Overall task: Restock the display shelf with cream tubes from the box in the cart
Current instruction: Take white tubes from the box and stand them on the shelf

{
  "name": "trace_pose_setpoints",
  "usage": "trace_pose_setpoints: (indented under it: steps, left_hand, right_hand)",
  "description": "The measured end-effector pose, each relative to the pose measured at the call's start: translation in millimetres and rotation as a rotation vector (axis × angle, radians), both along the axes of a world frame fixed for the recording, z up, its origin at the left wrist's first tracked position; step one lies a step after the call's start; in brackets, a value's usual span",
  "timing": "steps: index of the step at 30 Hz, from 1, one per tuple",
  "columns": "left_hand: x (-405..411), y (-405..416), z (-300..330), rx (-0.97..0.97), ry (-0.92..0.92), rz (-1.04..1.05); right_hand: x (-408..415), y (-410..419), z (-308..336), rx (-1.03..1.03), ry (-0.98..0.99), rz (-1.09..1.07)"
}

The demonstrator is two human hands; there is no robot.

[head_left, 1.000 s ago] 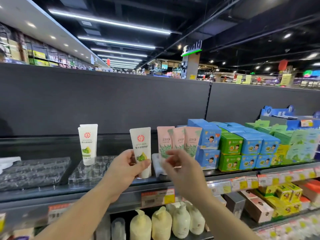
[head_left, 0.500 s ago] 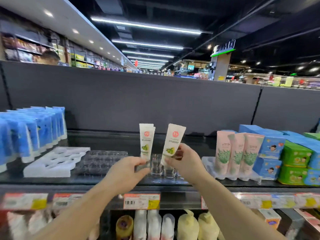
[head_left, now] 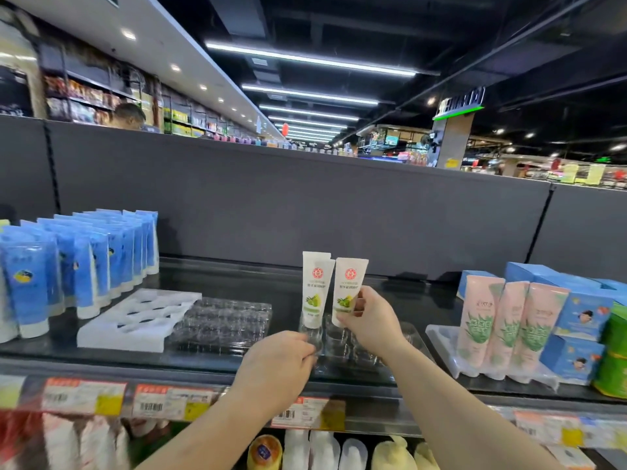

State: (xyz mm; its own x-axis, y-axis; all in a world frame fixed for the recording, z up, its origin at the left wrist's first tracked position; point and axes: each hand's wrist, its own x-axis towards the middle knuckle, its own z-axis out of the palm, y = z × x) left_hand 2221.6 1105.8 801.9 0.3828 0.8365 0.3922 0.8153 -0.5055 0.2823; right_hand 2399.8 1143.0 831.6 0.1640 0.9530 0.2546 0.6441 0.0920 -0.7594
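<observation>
Two white cream tubes with a red seal and green fruit stand side by side on the black display shelf (head_left: 237, 276). The left tube (head_left: 315, 290) stands cap-down in a clear plastic tray (head_left: 339, 347). My right hand (head_left: 368, 320) grips the lower part of the right tube (head_left: 348, 286), which leans slightly right, its cap just above the tray. My left hand (head_left: 281, 364) pinches the clear tray's front edge. The box and the cart are out of view.
Blue tubes (head_left: 78, 262) fill the shelf's left end, next to a white foam tray (head_left: 135, 320) and a clear empty tray (head_left: 224, 320). Pink tubes (head_left: 509, 323) and blue and green cartons (head_left: 583, 320) stand on the right. Bottles sit on the shelf below.
The tube passed from my left hand to my right. My right hand brought it upright beside the standing tube, and my left hand dropped to the tray edge. The view swung left.
</observation>
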Motion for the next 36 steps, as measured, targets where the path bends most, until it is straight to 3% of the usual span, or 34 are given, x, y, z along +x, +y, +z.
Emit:
trace_pose_setpoints:
  steps: [24, 32, 36]
  left_hand:
    - [1.8, 1.3, -2.5, 0.055, -0.07, 0.014]
    - [-3.9, 5.6, -9.2, 0.031, -0.079, -0.063]
    - [-6.4, 10.3, -13.3, 0.036, -0.102, -0.069]
  right_hand:
    - [3.4, 28.9, -8.0, -0.152, -0.256, 0.019]
    - [-4.5, 14.1, 0.4, -0.189, -0.266, -0.054]
    - [-11.4, -15.7, -5.0, -0.154, -0.313, -0.198]
